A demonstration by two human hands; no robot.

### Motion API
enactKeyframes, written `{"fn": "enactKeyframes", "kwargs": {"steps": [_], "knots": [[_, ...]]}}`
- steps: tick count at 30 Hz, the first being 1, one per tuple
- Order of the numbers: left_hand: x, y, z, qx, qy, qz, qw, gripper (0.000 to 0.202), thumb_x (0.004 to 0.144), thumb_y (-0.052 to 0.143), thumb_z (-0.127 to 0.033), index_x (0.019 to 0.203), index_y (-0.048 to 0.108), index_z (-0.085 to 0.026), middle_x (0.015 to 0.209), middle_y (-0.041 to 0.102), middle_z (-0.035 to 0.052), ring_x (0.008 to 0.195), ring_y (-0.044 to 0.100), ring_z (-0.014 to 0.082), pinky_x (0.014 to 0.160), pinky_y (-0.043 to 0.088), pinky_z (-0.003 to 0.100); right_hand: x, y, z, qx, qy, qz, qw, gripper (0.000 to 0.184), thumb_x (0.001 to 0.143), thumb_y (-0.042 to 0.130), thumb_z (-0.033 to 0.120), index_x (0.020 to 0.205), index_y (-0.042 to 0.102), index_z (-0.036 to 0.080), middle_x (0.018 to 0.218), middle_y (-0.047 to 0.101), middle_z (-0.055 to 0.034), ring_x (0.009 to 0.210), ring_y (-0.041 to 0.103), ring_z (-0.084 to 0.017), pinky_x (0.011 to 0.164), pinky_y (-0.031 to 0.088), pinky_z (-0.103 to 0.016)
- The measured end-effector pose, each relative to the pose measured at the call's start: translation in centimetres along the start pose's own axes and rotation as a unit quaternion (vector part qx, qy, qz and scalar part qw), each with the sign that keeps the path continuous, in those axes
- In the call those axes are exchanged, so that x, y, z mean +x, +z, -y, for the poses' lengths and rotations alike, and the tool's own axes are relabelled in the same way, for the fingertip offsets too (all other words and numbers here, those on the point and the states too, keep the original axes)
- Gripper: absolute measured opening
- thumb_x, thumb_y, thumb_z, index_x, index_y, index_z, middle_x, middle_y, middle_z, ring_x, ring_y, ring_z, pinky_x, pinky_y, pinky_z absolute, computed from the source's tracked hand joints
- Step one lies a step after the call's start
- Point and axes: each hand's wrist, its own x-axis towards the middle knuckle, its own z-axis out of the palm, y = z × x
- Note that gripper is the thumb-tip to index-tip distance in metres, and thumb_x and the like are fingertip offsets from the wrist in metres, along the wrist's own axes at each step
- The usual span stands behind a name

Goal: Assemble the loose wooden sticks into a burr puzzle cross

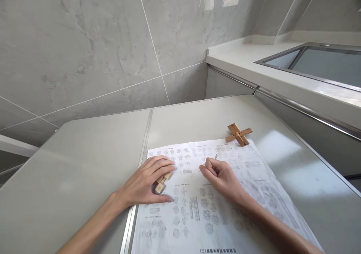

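Observation:
A large printed instruction sheet [194, 175] with rows of small puzzle diagrams lies on the table, its print upside down to me. My left hand [146, 180] rests at the sheet's left side, thumb and fingers apart. Light wooden puzzle pieces [160, 187] lie beneath its palm and fingers, partly hidden; I cannot tell how firmly it touches them. Over the middle of the sheet, my right hand [222, 177] is closed. A small grey tip [216, 156] shows just beyond its knuckles, and what the fingers hold, if anything, is hidden.
A cross-shaped wooden puzzle [238, 134] sits at the sheet's far right corner. A metal strip [145, 137] crosses the pale table [98, 152]. Behind is a grey tiled wall [98, 47]. A white counter [239, 54] with a metal-framed sink [299, 58] stands to the right.

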Motion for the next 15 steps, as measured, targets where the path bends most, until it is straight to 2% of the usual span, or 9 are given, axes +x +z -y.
{"fn": "enactKeyframes", "kwargs": {"steps": [3, 7, 10, 12, 15], "knots": [[0.8, 0.0, 1.3, 0.005, 0.022, -0.003, 1.0, 0.072, 0.083, 0.09, -0.055, 0.145, 0.063, -0.029, 0.13, 0.075, 0.0109, 0.12, 0.07, 0.033, 0.105, 0.058, 0.049, 0.0, 0.1, -0.2, -0.005, 0.005, 0.008, 1.0, 0.047, 0.092, 0.061, 0.028, 0.068, 0.021, 0.026, 0.06, 0.023, 0.0075, 0.055, 0.02, -0.012, 0.052, 0.018, -0.031], [1.8, 0.4, 1.6, 0.022, 0.026, -0.035, 0.999, 0.059, 0.086, 0.088, -0.053, 0.133, 0.068, -0.025, 0.11, 0.075, 0.0088, 0.099, 0.072, 0.028, 0.088, 0.06, 0.041, 0.1, 0.2, -0.5, -0.012, 0.007, 0.009, 1.0, 0.047, 0.094, 0.06, 0.026, 0.068, 0.02, 0.026, 0.06, 0.022, 0.0074, 0.055, 0.021, -0.012, 0.052, 0.017, -0.031], [3.3, 1.2, 0.6, 0.037, 0.005, -0.053, 0.998, 0.053, 0.088, 0.084, -0.058, 0.123, 0.067, -0.022, 0.105, 0.075, 0.0079, 0.092, 0.072, 0.0264, 0.08, 0.059, 0.038, 0.1, 0.2, -0.7, -0.013, 0.01, 0.009, 1.0, 0.047, 0.095, 0.059, 0.025, 0.068, 0.021, 0.026, 0.06, 0.023, 0.0077, 0.054, 0.021, -0.011, 0.052, 0.018, -0.03], [4.6, 2.1, -0.5, 0.048, -0.026, -0.079, 0.995, 0.051, 0.089, 0.081, -0.062, 0.116, 0.066, -0.02, 0.103, 0.074, 0.0077, 0.091, 0.071, 0.0262, 0.08, 0.059, 0.039, 0.1, 0.3, -0.9, -0.013, 0.007, 0.009, 1.0, 0.046, 0.097, 0.058, 0.025, 0.068, 0.021, 0.027, 0.06, 0.023, 0.008, 0.054, 0.021, -0.011, 0.051, 0.019, -0.029], [6.6, 3.9, -2.3, 0.051, -0.053, -0.105, 0.992, 0.041, 0.095, 0.076, -0.056, 0.106, 0.063, -0.019, 0.097, 0.071, 0.0068, 0.086, 0.068, 0.0248, 0.076, 0.058, 0.04, 0.2, 0.4, -1.2, -0.027, -0.004, 0.001, 1.0, 0.046, 0.098, 0.057, 0.024, 0.068, 0.022, 0.026, 0.059, 0.023, 0.0084, 0.054, 0.022, -0.011, 0.051, 0.021, -0.028]]}}
